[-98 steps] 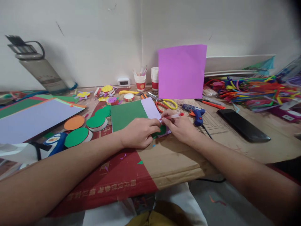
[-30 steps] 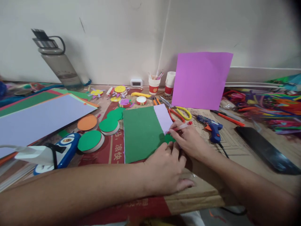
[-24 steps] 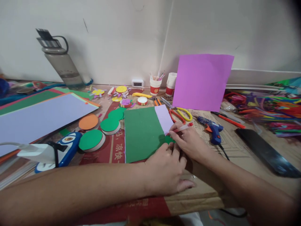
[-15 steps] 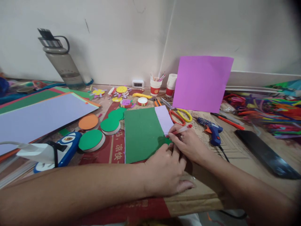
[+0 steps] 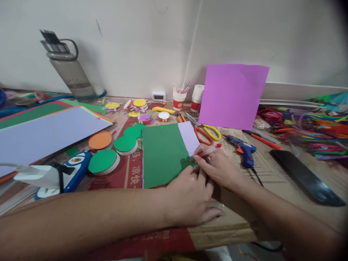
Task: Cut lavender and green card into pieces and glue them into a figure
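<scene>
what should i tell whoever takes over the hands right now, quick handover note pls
Right hand: grips a red-capped pen, tip at the green sheet's right edge.
Left hand: flat on the sheet's near corner, pinning it.
Lilac strip lies against the sheet's right side; yellow scissors and blue glue gun are beyond.
Done and left: no pen marks can be made out.

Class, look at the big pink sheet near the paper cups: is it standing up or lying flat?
Standing. The pink sheet leans upright against the wall.

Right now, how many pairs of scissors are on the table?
2, lying together behind the right hand: yellow-handled scissors near the purple sheet, and red-handled scissors beside the green sheet. Others may hide in the clutter.
</scene>
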The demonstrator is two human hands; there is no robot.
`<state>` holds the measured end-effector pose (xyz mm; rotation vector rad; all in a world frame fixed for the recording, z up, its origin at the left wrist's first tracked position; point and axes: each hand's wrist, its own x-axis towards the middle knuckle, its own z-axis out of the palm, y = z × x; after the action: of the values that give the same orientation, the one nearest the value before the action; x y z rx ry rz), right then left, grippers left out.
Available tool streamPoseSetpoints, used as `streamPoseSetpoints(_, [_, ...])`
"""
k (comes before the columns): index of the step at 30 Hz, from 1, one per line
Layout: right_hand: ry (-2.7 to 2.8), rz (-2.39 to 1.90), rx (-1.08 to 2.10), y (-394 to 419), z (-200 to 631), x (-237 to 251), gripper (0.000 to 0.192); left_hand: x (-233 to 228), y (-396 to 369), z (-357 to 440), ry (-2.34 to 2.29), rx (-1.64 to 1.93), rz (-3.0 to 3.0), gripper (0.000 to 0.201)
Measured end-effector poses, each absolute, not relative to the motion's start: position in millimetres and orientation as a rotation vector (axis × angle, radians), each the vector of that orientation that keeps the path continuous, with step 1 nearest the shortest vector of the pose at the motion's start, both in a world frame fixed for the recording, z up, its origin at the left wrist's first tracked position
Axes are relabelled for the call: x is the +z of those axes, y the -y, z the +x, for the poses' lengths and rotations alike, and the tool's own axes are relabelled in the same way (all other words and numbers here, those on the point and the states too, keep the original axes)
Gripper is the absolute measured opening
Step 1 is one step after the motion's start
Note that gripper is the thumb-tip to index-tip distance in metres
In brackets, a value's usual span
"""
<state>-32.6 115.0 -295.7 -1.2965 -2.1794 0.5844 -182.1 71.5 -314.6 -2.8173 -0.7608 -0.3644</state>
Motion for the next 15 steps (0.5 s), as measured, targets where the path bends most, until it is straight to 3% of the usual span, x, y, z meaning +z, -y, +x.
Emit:
streamPoseSetpoints(9, [2.146,-1.271,0.683,-113.5,-32.6,-293.4,0.015,-314.7,-71.7,-182.1,0.765,-0.359,-2.821,0.073])
streamPoseSetpoints(15, [1.774,-1.268,0.901,-119.6,-26.6,-301.6,0.013,-313.4,-71.9,-182.8,0.774,-0.312,-2.847,0.073])
